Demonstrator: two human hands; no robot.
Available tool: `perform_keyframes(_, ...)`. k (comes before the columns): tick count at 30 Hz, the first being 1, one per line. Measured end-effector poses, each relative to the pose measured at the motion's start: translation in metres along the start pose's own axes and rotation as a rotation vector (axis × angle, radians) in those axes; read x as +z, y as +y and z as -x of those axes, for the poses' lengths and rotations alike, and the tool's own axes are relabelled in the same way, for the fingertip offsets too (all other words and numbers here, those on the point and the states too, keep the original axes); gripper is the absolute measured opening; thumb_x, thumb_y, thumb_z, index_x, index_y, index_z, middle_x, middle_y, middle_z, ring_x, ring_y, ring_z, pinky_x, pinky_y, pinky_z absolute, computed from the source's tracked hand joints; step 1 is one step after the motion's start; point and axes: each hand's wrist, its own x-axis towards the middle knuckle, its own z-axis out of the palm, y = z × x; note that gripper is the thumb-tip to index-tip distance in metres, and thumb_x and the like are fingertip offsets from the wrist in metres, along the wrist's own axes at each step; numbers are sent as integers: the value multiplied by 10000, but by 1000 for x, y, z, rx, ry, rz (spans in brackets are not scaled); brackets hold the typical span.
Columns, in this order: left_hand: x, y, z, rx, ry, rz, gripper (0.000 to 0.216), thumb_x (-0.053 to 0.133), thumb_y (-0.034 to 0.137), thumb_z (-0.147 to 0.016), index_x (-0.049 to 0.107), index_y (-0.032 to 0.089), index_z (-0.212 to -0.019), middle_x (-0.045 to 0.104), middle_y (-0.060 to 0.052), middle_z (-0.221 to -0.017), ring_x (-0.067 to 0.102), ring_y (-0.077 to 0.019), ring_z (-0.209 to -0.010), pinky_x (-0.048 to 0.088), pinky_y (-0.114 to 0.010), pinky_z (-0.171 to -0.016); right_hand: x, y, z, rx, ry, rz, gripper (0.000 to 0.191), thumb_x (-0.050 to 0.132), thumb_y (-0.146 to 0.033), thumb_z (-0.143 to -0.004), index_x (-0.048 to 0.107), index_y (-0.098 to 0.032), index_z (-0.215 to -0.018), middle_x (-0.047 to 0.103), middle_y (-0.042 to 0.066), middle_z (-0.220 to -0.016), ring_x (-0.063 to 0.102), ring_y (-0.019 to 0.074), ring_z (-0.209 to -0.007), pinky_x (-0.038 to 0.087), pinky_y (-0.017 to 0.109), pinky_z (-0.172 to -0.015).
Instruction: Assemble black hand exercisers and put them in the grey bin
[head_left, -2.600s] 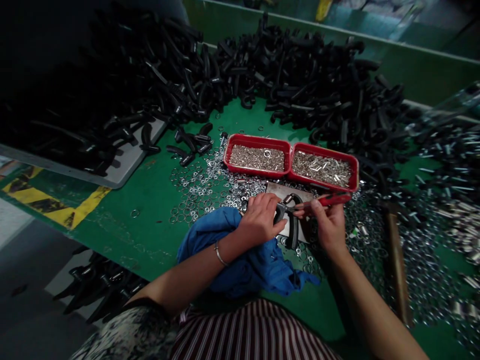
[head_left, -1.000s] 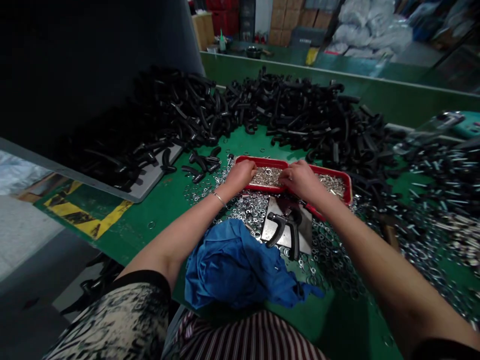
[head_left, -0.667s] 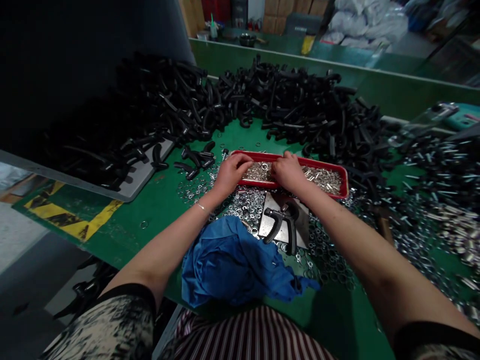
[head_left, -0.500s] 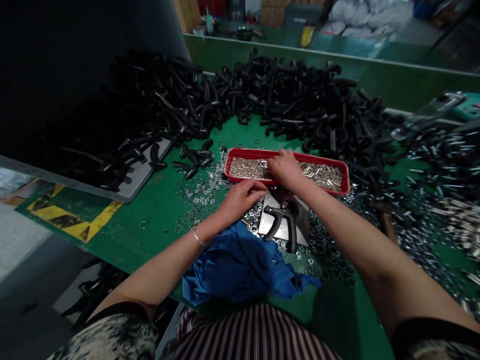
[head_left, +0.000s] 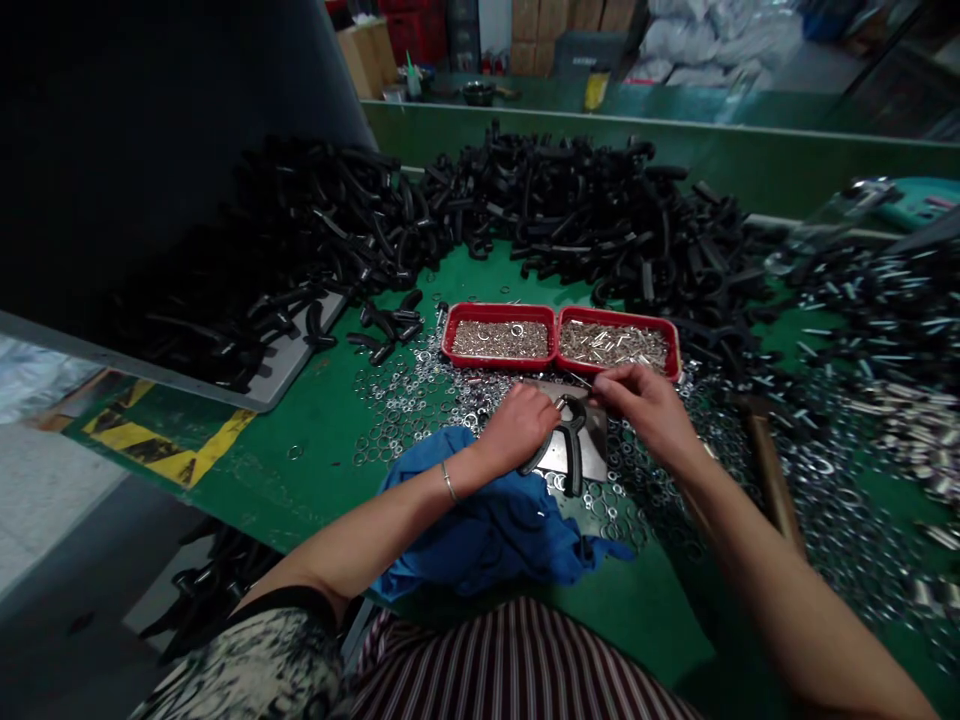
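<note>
1. Left hand (head_left: 516,430): grip closed on black two-legged part (head_left: 574,462), fingers covering its left side.
2. Black part sits at metal plate (head_left: 597,457), visible leg pointing toward the person, reaching the plate's near edge.
3. Right hand (head_left: 645,400): thumb and finger pinched on thin metal piece (head_left: 578,379), near the plate's far right corner; too small to identify.
4. Just beyond: left red tray (head_left: 499,362) with tiny metal bits, right red tray (head_left: 619,318) with short pins, end to end.
5. Loose rings (head_left: 405,405) scattered left of plate, more to the right.
6. Blue cloth (head_left: 495,545) bunched under left forearm, near side of plate.
7. Hammer (head_left: 772,480) on the right, handle toward the person.
8. Big heap of black parts (head_left: 600,215) across the far side of green table (head_left: 480,272).
</note>
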Motion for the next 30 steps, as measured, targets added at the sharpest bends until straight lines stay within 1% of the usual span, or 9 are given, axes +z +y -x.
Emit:
perform_keyframes(3, 0, 1, 5, 64, -2, -13, 298, 391, 243, -1024, 675, 169, -1073, 666, -92, -1003, 555, -246, -985, 403, -418, -909, -6, 15, 35, 177, 1, -182, 298, 747, -452, -789, 644, -182, -865, 696, 36, -809, 664, 164, -678, 543, 327, -691)
perform_keyframes(6, 2, 0, 15, 88, 23, 15, 286, 417, 229, -1018, 633, 171, -1196, 663, -92, -1108, 551, -238, -1041, 414, -404, -931, 5, 26, 52, 212, 46, -185, 323, 742, -495, -792, 643, -192, -844, 697, 33, -809, 653, 170, -623, 540, 335, -652)
perform_keyframes(8, 5, -1, 20, 65, 70, 36, 293, 426, 229, -1017, 607, 159, -1237, 653, -96, -1166, 542, -234, -1070, 415, -397, -947, 15, 31, 54, 104, 86, -12, 300, 701, -499, -832, 651, -204, -849, 695, 38, -804, 649, 193, -644, 533, 357, -669)
perform_keyframes(10, 7, -2, 23, 32, 100, 58, 288, 430, 241, -1019, 602, 160, -1235, 650, -91, -1180, 537, -232, -1082, 415, -393, -956, 24, 36, 51, -95, 115, 233, 258, 649, -467, -885, 656, -212, -846, 695, 53, -828, 653, 228, -747, 525, 394, -752)
perform_keyframes(13, 5, -1, 19, -26, 75, 107, 262, 430, 286, -1023, 637, 172, -1136, 663, -73, -1101, 542, -224, -1052, 417, -383, -948, 33, 46, 42, -414, 98, 504, 196, 591, -374, -943, 649, -209, -854, 690, 71, -867, 624, 250, -878, 491, 426, -860)
perform_keyframes(15, 2, 0, 14, -80, 50, 125, 262, 438, 317, -1020, 651, 168, -1055, 665, -71, -1037, 547, -225, -1018, 416, -381, -932, 35, 52, 36, -529, 58, 587, 162, 564, -324, -964, 642, -202, -891, 689, 76, -884, 604, 249, -898, 486, 421, -863)
perform_keyframes(22, -4, 2, 9, -97, 26, 62, 302, 413, 323, -1025, 658, 147, -1001, 662, -82, -981, 545, -244, -970, 393, -399, -886, 38, 55, 28, -651, 1, 732, 147, 540, -286, -981, 632, -187, -924, 672, 91, -900, 578, 243, -898, 500, 392, -825)
perform_keyframes(25, -5, 2, 9, -65, 13, 6, 309, 392, 287, -1029, 662, 141, -990, 659, -91, -959, 548, -248, -963, 386, -404, -882, 37, 54, 26, -691, -15, 806, 152, 532, -266, -985, 637, -172, -927, 671, 104, -905, 569, 247, -899, 498, 386, -816)
perform_keyframes(30, -4, 2, 6, 2, -15, -85, 277, 402, 220, -1013, 656, 132, -947, 639, -97, -929, 543, -253, -933, 389, -413, -864, 32, 53, 24, -755, -115, 891, 177, 512, -254, -994, 649, -152, -949, 681, 131, -960, 560, 248, -911, 503, 378, -800)
